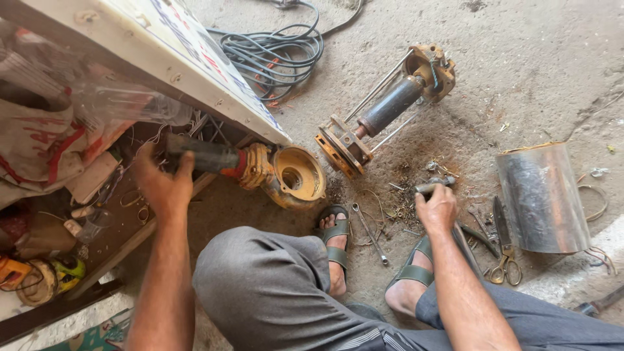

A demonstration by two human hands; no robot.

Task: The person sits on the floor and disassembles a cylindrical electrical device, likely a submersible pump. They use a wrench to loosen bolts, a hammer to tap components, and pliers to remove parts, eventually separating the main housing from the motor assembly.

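1. Squatting on the concrete floor (533, 58), the person has both hands busy: the left hand (159, 185) is wrapped around the dark shaft (198, 155) of a rusty orange pump end (286, 174), and the right hand (437, 209) is closed on a small grey tool handle (434, 185).
2. The pump end lies on its side just left of the left sandal (336, 237), its round open mouth turned toward the camera and its shaft reaching under the white cabinet (195, 58).
3. Beyond the pump end, further from the person, sits the rotor frame (383, 107) with its long rods; a coil of black cable (273, 55) lies behind that.
4. To the right of the pump end, past both feet, rust crumbs and loose bits litter the floor. A spanner (369, 233) lies between the sandals, scissors (506, 250) lie further right, and a steel sleeve (543, 198) lies beyond them.
5. To handle this well, as I judge it, the left grip should stay firm and low on the shaft so that the heavy casting does not roll toward the toes.
6. The right hand would do best to bring its tool straight across to the mouth of the pump end, clear of the spanner, and to work with short, square strokes, not prying at an angle.
7. What kind of tool the right hand holds I cannot tell; only its stub shows.
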